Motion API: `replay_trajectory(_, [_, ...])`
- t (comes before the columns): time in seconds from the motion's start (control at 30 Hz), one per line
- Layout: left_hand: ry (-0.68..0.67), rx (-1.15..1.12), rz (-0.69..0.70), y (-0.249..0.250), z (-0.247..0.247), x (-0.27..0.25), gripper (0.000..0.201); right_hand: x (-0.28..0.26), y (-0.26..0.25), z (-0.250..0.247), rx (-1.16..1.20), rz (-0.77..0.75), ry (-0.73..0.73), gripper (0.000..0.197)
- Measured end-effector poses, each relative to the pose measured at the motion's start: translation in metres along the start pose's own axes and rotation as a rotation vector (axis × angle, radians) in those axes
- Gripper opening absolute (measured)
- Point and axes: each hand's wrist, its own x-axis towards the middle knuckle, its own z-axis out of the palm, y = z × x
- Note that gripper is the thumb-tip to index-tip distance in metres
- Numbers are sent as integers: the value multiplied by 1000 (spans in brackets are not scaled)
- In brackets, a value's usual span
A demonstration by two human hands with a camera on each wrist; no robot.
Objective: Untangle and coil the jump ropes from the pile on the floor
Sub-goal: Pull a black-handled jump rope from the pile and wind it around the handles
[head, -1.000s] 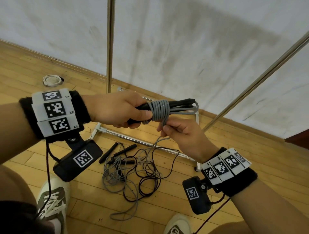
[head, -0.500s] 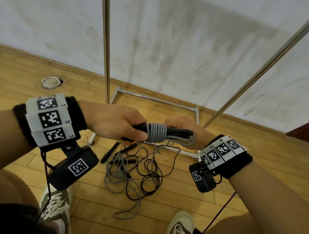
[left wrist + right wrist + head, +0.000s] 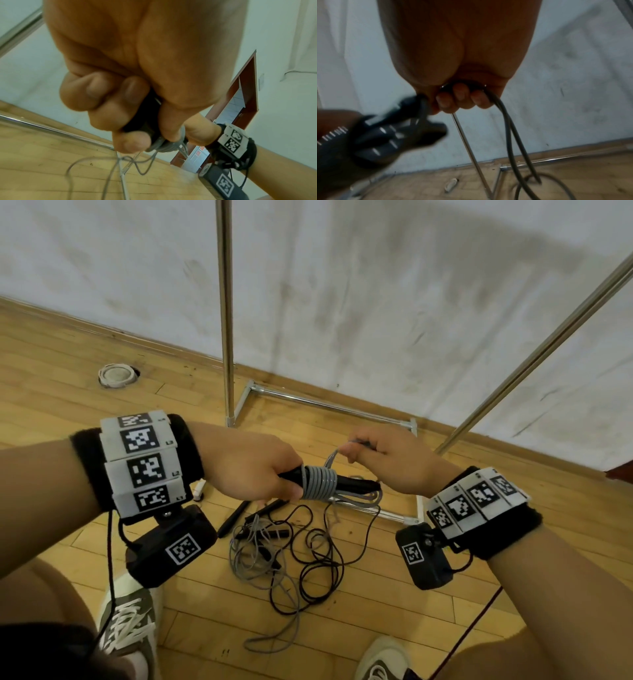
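Note:
My left hand [image 3: 260, 470] grips the black handles [image 3: 356, 484] of a jump rope, held level in mid-air; its fingers curl round them in the left wrist view [image 3: 120, 115]. Several turns of grey rope [image 3: 318, 482] are wound round the handles beside that hand. My right hand [image 3: 380, 455] is just above and behind the handles and pinches the free grey rope, which runs between its curled fingers [image 3: 458, 97] in the right wrist view. Below on the wood floor lies the pile [image 3: 291, 556] of tangled grey and black ropes with black handles.
A chrome rack stands close behind the hands, with an upright pole [image 3: 226, 313], a slanted pole [image 3: 534, 350] and a floor frame [image 3: 329, 405] against the white wall. A white ring [image 3: 116, 374] lies far left. My shoes [image 3: 126, 621] flank the pile.
My right hand went from under the handles, round behind them, and up over them with the grey rope. The coil gained turns. Both hands dropped lower in view.

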Motion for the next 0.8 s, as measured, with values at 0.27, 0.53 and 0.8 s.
replay_trajectory(0.27, [112,79,-91,-8,-3,11,23,-6,-19,-11,379,152,61,38])
replay_trajectory(0.53, [360,1,-74,-16,-11,15,24,-18,-24,-5,623,110,30,8])
replay_trajectory(0.8, [491,-175,34,-15,-15,10,23,-22,-24,16,778,70,154,22])
